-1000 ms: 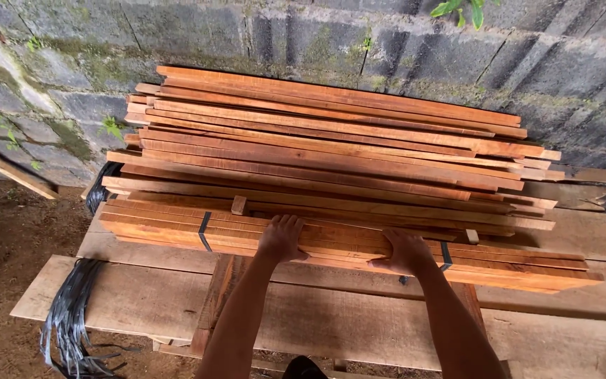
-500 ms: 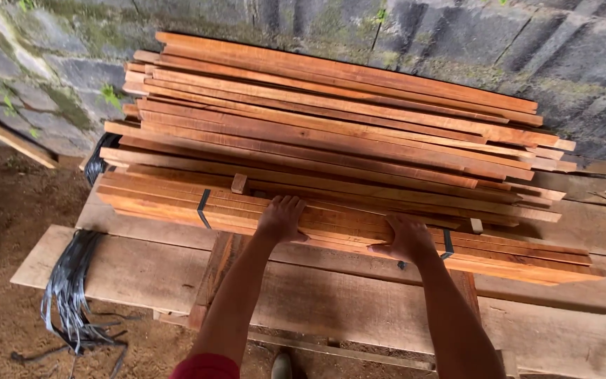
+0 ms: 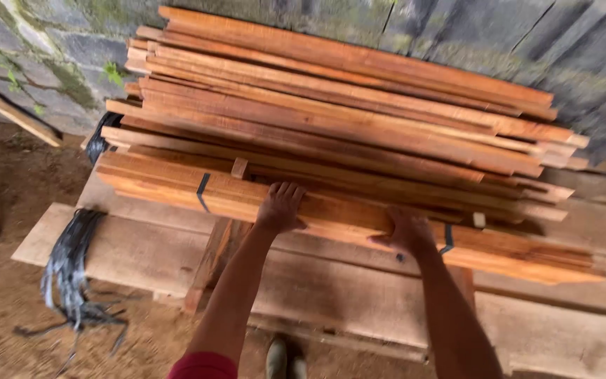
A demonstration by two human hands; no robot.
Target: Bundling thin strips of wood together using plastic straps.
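Workbench (image 3: 142, 253) — strapped slat bundle (image 3: 331, 214) under fingers (image 3: 285, 193)

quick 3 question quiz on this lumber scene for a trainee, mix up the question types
1. True or false: both hands rest on the strapped bundle of wooden slats.
2. What lies draped over the left end of the wide plank? A) a rope B) black plastic straps C) a saw
3. What stands behind the stack of boards?

Key
1. True: left hand and right hand both press on it.
2. B, the black plastic straps.
3. A mossy block wall.
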